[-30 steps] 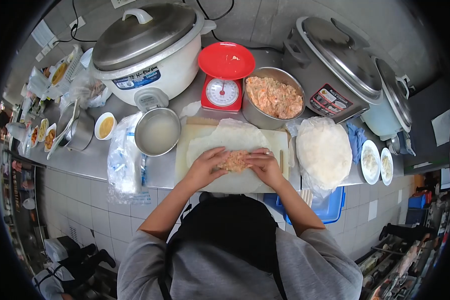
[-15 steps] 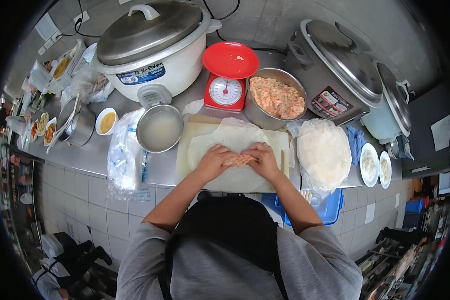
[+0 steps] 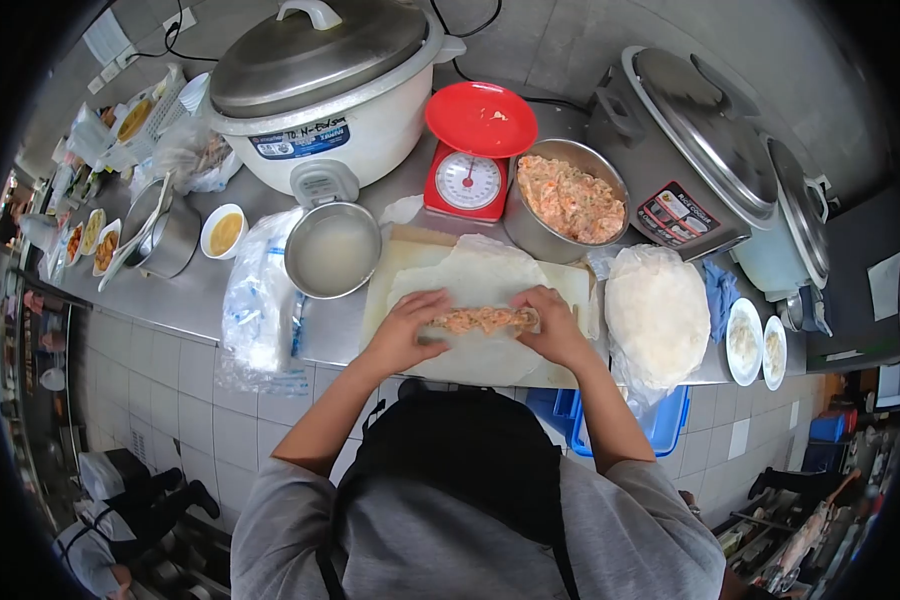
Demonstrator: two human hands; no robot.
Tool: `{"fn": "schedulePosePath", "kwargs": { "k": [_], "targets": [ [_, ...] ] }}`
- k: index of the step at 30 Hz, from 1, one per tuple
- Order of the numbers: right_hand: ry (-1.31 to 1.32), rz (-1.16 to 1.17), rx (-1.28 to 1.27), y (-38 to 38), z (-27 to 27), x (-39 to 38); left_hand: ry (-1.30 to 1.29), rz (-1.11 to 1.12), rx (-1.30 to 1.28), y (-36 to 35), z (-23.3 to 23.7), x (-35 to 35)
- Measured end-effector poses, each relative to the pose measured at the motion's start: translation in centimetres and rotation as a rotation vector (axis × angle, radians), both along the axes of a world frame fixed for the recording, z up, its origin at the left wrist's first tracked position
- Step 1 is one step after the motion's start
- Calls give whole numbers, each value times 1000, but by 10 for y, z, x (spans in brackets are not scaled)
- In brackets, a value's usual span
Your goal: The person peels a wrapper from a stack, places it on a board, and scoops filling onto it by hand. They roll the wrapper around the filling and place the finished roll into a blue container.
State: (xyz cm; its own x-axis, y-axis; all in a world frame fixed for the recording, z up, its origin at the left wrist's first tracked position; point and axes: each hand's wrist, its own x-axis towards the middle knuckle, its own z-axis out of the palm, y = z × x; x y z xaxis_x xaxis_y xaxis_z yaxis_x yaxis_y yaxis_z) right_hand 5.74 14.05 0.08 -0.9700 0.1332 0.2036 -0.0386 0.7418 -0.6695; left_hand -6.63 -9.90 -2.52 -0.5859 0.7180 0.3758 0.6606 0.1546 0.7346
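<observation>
A log of orange-pink minced filling (image 3: pixel 485 319) lies crosswise on a thin white wrapper sheet (image 3: pixel 485 268), which is spread over a pale cutting board (image 3: pixel 378 345). My left hand (image 3: pixel 408 332) is at the log's left end, thumb and fingers spread apart. At the other end my right hand (image 3: pixel 554 328) has its thumb and fingers parted around the tip of the filling. Behind the board stands a steel pot (image 3: pixel 570 195) heaped with the same filling. A stack of round white wrappers (image 3: pixel 658 315) in plastic sits to the right of the board.
A pan of cloudy liquid (image 3: pixel 332 250) and plastic bags (image 3: pixel 255 300) are left of the board. At the back stand a red scale (image 3: pixel 467 180), a large white rice cooker (image 3: pixel 320 110) and a grey one (image 3: pixel 660 170). Two white dishes (image 3: pixel 743 342) lie far right. A blue bin (image 3: pixel 670 425) is below the edge.
My hands have moved apart from the middle toward the two ends of the filling, and their fingers have opened. The filling now shows as a longer log. The view has shifted slightly.
</observation>
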Motion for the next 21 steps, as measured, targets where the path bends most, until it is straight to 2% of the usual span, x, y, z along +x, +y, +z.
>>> {"fn": "schedulePosePath", "kwargs": {
  "k": [3,6,8,9,12,15,18,21],
  "targets": [
    [8,156,-56,-21,7,-23,-189,-18,48,12,-6,8],
    [-10,187,-103,-46,-4,-45,-283,74,33,16,-19,6],
    [23,188,-98,-46,-20,-48,-271,33,0,3,-30,-5],
    [20,201,-68,-43,-19,-47,-261,13,-15,-1,-25,-10],
    [14,188,-45,-45,-8,-44,-510,39,64,-8,-11,-6],
    [27,165,-64,-63,-8,-47,26,-7,-65,-1,-2,-7],
    [67,114,-21,-58,-35,-49,-9,-136,-205,0,-16,-18],
    [57,74,71,-43,-34,-39,-36,-180,-214,-4,-16,-25]
  ]
}}
